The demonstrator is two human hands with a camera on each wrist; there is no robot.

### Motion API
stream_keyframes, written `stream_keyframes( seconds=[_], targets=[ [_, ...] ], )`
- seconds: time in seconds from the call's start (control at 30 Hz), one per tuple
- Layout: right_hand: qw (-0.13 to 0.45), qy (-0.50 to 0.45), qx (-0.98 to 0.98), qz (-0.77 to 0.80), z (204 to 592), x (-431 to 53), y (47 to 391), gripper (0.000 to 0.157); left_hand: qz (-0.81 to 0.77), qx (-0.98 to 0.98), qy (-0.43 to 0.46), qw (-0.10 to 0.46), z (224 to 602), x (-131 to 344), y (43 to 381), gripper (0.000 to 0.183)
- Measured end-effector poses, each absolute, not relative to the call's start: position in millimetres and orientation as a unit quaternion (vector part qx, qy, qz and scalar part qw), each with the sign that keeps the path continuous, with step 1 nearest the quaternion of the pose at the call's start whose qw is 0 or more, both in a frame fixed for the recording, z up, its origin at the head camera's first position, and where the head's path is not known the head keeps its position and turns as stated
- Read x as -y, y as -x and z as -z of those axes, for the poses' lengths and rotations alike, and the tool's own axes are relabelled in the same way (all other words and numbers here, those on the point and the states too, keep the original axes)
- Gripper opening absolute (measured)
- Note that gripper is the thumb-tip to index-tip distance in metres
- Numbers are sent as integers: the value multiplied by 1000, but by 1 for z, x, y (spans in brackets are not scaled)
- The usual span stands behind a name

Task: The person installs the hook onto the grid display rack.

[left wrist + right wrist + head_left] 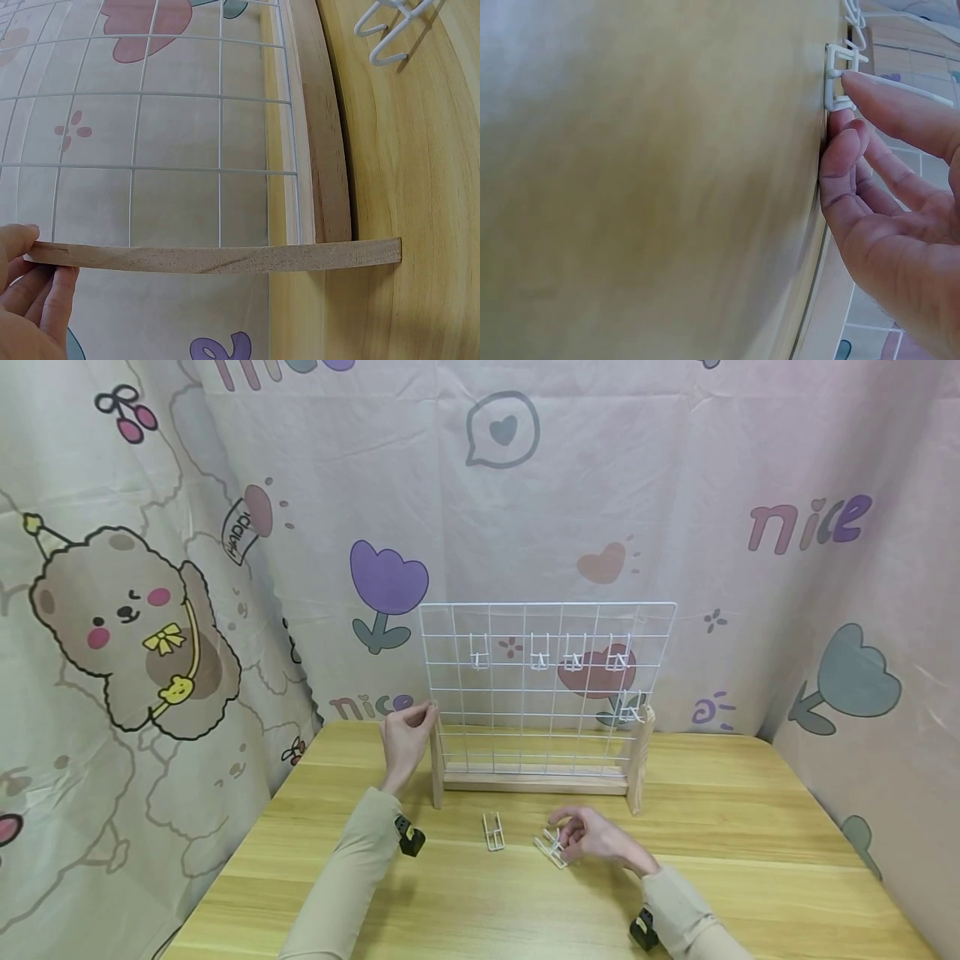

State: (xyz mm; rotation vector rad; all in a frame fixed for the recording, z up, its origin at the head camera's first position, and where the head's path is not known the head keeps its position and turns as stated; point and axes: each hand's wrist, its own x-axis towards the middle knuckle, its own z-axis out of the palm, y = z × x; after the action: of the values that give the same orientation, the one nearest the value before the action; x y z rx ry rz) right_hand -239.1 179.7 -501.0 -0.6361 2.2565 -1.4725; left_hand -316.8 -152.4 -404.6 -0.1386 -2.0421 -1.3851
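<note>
A white wire grid panel (pixel 521 691) stands upright in a wooden stand (pixel 536 783). My left hand (pixel 407 739) pinches the top of the stand's left post (pixel 217 259) between thumb and fingers. On the table, my right hand (pixel 596 837) has its thumb and curled fingers at a white wire hook (pixel 829 79). That hook lies aslant, partly covered by the fingers in the head view. A second white hook (pixel 493 832) lies to its left, in front of the stand.
Several white hooks (pixel 540 660) hang in a row on the upper grid. Another hook (pixel 629 713) hangs lower, near the right post (pixel 639 760). A printed curtain (pixel 525 527) surrounds the back and sides of the wooden table (pixel 480 902).
</note>
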Motion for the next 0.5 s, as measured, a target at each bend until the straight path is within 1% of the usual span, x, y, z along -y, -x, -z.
stream_keyframes(
  seconds=[0.5],
  targets=[
    [190,222,-799,526,499,-179,238,54,525,783,54,329,405,153,317,23]
  ],
)
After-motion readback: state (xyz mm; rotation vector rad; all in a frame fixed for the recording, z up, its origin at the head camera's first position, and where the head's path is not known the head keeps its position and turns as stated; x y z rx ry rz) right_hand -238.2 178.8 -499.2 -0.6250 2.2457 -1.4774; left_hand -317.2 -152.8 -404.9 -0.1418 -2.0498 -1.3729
